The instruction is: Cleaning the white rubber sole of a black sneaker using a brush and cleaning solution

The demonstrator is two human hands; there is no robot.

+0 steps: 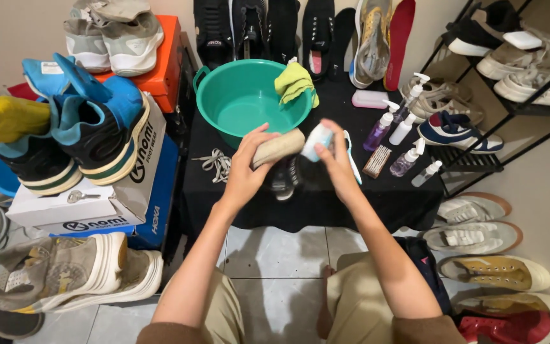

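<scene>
Brush (279, 147), tan, stiff and light by its look, is sitting clamped in the left hand (248, 171) above the black table (326, 204); the right hand (337, 162) is pinching a small pale-blue container (317, 140), probably slippery.

Tan shoe (279, 147), tilted, beside white brush (319, 139)

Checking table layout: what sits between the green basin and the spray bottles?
Head view: a yellow-green cloth hangs over the green basin's right rim; beyond it bare black tablecloth runs to the spray bottles.
</scene>
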